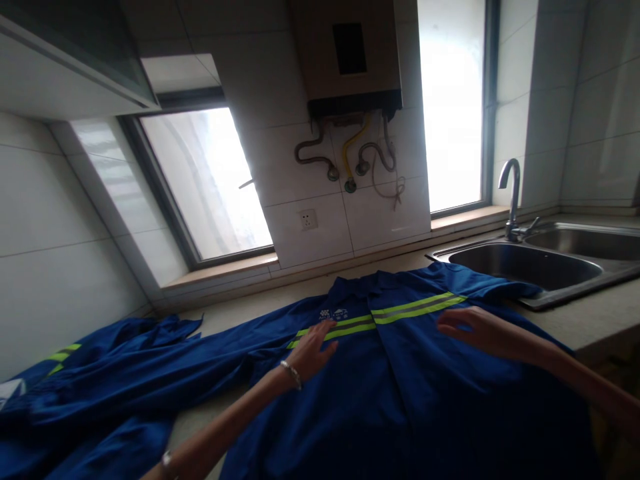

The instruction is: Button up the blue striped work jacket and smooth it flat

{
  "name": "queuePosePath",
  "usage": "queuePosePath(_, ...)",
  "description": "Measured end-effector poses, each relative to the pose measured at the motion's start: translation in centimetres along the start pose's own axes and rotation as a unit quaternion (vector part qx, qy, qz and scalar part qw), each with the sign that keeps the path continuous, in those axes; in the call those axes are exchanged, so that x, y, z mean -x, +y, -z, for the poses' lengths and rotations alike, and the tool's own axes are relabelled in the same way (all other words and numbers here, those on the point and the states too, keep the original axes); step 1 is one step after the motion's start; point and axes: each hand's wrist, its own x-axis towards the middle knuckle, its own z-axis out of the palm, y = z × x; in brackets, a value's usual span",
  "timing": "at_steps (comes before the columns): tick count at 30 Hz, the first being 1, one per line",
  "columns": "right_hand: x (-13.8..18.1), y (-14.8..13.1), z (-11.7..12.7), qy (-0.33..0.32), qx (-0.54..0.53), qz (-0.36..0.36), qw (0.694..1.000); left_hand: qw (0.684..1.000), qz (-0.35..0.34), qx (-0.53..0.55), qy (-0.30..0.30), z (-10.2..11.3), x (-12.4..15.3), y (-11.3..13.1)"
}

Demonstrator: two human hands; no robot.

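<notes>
A blue work jacket with yellow-green reflective stripes lies spread front-up on the counter, its collar toward the wall. White printing marks one side of its chest. My left hand, with a bracelet at the wrist, is at the stripe just below that printing, fingers stretched and thumb apart. Over the other side of the chest, just below the stripe, is my right hand, its fingers loosely bent with nothing seen in them. Whether it touches the cloth I cannot tell. More blue clothing lies bunched to the left.
A double steel sink with a curved faucet is at the right, one sleeve reaching its rim. On the tiled wall hang a water heater with hoses and a socket. A cabinet overhangs the upper left.
</notes>
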Motion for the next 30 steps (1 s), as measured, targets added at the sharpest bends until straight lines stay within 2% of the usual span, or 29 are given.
queuePosePath(2,-5.8,-2.5,-2.4,-0.017,0.041,-0.004,0.999,0.991,0.120,-0.059,0.016,-0.7,-3.9,-2.9)
queuePosePath(4,-11.1,-3.5,-5.4,-0.042,0.082,-0.083,0.992,0.973,0.214,-0.081,0.032,-1.7,-6.6,-5.9)
queuePosePath(6,-15.3,-3.1,-8.4,-0.067,0.076,-0.159,0.982,0.959,0.267,-0.095,0.017,-2.8,-8.1,-8.2)
queuePosePath(8,-18.1,-1.7,-10.9,-0.080,0.085,-0.193,0.974,0.952,0.285,-0.106,-0.009,-3.6,-8.7,-9.6)
queuePosePath(10,-19.8,-0.3,-12.6,-0.081,0.099,-0.196,0.972,0.952,0.283,-0.112,-0.025,-4.1,-8.9,-10.3)
queuePosePath(13,-21.0,1.1,-13.8,-0.074,0.107,-0.186,0.974,0.953,0.278,-0.113,-0.033,-4.3,-9.2,-10.7)
queuePosePath(19,-23.2,1.8,-14.6,-0.077,0.104,-0.181,0.975,0.950,0.284,-0.122,-0.032,-4.2,-11.0,-12.2)
queuePosePath(30,-29.4,3.1,-16.6,-0.081,0.111,-0.188,0.973,0.948,0.282,-0.143,-0.032,-3.7,-15.7,-16.2)
